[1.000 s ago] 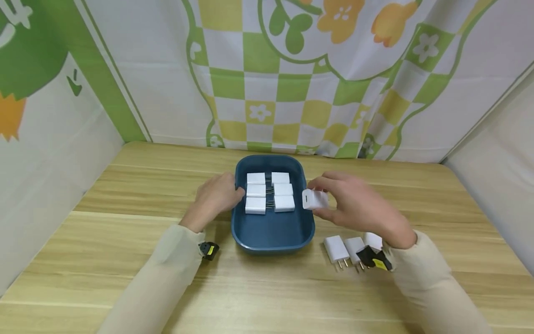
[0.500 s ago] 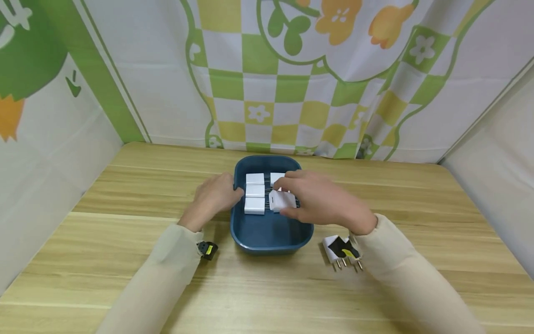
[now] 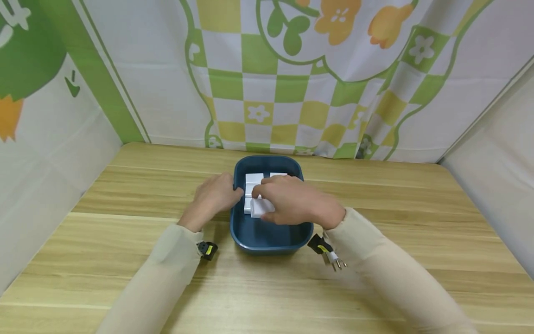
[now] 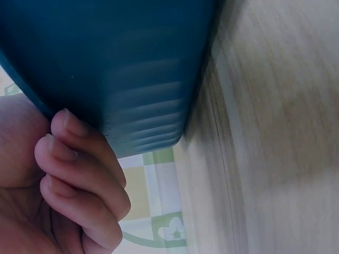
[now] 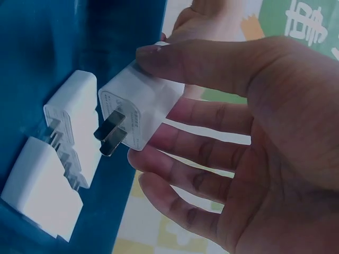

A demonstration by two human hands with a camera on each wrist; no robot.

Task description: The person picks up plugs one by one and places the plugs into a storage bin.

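A dark blue plastic bin [image 3: 271, 240] stands on the wooden table. My left hand [image 3: 213, 197] grips its left rim, thumb over the edge and fingers curled against the outer wall, as the left wrist view shows. Over the bin, my right hand [image 3: 292, 199] pinches a white charger plug [image 5: 151, 98] between thumb and fingers. Its two metal prongs point away from the palm in the right wrist view. Below it in the bin lie several white charger plugs [image 5: 45, 185] in two rows, prongs facing inward; my right hand hides part of them in the head view.
Beside the bin's right front, a white charger plug [image 3: 332, 256] shows its prongs on the wooden table [image 3: 137, 260], partly covered by the black wrist camera [image 3: 318, 243]. A patterned curtain [image 3: 292, 93] hangs behind the table's back edge.
My right hand has carried the charger plug leftward from beside the bin's right rim to above the left row inside. My left hand has kept its hold on the rim.
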